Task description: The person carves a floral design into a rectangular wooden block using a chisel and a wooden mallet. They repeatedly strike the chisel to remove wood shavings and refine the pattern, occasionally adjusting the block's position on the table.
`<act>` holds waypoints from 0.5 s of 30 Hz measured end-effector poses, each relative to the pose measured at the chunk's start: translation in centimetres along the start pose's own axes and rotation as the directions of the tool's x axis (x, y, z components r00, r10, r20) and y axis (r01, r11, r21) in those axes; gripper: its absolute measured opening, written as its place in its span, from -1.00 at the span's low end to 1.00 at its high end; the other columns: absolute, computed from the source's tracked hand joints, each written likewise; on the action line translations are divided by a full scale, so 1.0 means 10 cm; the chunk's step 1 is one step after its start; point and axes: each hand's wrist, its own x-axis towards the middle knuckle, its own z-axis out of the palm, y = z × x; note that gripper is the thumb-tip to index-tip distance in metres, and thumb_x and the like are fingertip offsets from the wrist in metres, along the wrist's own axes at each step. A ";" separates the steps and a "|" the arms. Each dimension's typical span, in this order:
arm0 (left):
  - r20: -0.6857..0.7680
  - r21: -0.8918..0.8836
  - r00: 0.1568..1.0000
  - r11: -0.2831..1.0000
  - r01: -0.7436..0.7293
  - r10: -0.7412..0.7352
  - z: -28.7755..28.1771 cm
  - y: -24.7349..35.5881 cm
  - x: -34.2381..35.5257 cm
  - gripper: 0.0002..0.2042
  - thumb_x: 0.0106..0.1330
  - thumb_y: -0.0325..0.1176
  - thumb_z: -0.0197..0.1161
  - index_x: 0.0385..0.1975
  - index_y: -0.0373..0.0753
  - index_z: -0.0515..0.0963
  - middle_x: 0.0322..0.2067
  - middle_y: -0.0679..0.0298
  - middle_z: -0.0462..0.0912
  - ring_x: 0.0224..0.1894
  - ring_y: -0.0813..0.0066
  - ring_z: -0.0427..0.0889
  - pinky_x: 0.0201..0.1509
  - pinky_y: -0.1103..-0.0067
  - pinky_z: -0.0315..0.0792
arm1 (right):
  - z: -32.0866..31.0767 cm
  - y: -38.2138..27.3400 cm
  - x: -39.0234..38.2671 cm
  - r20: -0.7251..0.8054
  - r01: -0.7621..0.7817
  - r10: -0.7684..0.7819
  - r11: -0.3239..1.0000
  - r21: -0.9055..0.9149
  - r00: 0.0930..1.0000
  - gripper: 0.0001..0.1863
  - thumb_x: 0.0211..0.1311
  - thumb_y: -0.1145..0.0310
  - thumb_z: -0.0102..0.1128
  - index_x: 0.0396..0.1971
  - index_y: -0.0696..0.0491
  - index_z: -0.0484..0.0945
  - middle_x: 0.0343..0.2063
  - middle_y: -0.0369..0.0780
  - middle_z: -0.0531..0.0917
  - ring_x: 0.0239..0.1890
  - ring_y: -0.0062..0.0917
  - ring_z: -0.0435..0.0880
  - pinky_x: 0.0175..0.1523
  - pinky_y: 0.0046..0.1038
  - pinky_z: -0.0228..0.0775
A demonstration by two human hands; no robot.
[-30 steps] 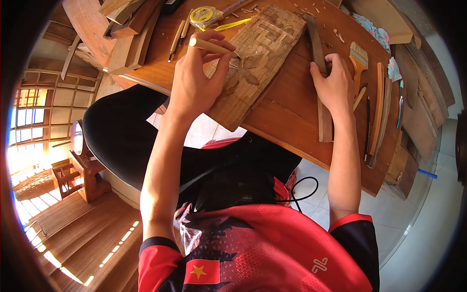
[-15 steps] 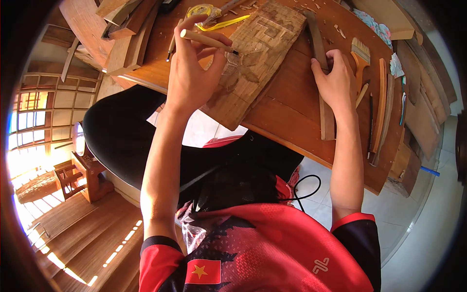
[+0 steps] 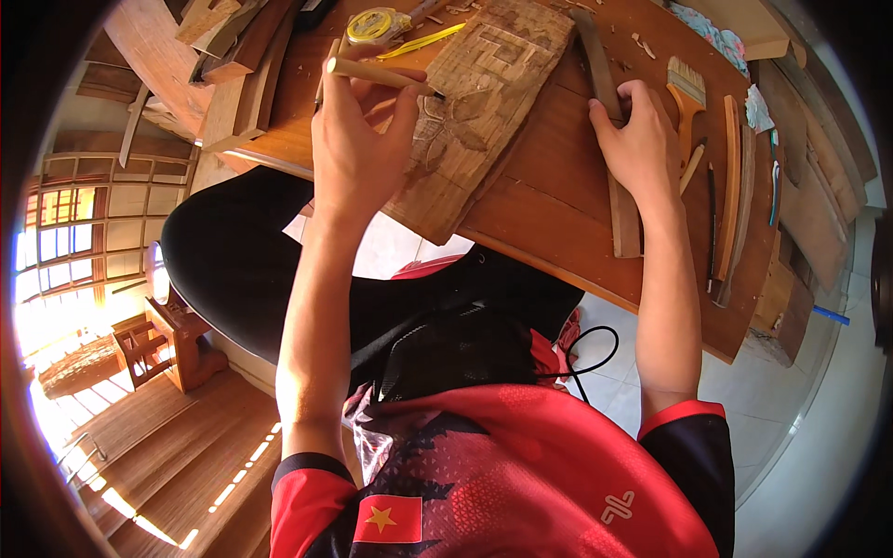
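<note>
My left hand (image 3: pixel 358 163) is closed on a wooden-handled carving chisel (image 3: pixel 377 74). Its short dark tip points right, over a carved wooden board (image 3: pixel 507 46) with leaf and angular line patterns; whether tip and wood touch I cannot tell. A second slim wooden tool (image 3: pixel 321 91) shows beside the fingers of that hand, mostly hidden, so I cannot tell if it is held too. Thumb and fingers of my right hand (image 3: pixel 642 139) close around a long dark wooden strip (image 3: pixel 625 219) lying on the table to the right of the board.
On the brown table (image 3: pixel 549 200) a yellow tape measure (image 3: pixel 377 25) lies beyond my left hand. A flat brush (image 3: pixel 686 88), a pencil (image 3: pixel 712 219) and curved wooden strips (image 3: pixel 728 177) are at the right. Stacked timber (image 3: pixel 242 116) stands at the left, with wood shavings at the back.
The whole view has shifted slightly. My left hand and the chisel have moved a little left along the board. My right hand keeps its hold on the wooden strip.
</note>
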 end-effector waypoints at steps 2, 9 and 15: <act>-0.045 -0.029 0.998 0.999 -0.045 0.044 0.04 -0.07 -0.08 -0.69 0.41 -0.58 0.25 0.10 -0.39 0.41 -0.10 0.08 0.77 0.01 0.33 0.80 0.10 0.46 0.70 | 0.00 0.02 0.01 0.002 -0.015 0.015 1.000 0.016 1.000 -0.56 0.36 0.05 0.28 -0.03 0.13 0.56 -0.03 -0.07 0.68 -0.02 -0.08 0.72 0.04 -0.10 0.56; -0.137 -0.074 0.990 0.997 -0.029 0.019 0.13 -0.12 -0.21 -0.80 0.40 -0.59 0.26 -0.02 -0.40 0.52 -0.12 0.08 0.79 -0.01 0.34 0.81 0.08 0.47 0.71 | -0.30 -0.20 -0.04 -0.119 0.042 -0.007 0.956 0.291 0.993 -0.60 0.47 0.13 0.25 0.02 0.18 0.58 -0.30 -0.14 0.75 -0.27 -0.34 0.77 -0.11 -0.34 0.57; -0.149 -0.152 0.984 0.986 0.070 -0.092 0.08 -0.12 -0.18 -0.74 0.42 -0.54 0.29 0.05 -0.39 0.47 -0.12 0.05 0.79 -0.03 0.33 0.81 0.03 0.47 0.71 | -0.62 -0.49 -0.04 -0.014 0.160 -0.181 0.823 0.544 0.983 -0.59 0.53 0.24 0.23 0.17 0.22 0.54 -0.24 -0.19 0.74 -0.31 -0.59 0.76 -0.29 -0.52 0.60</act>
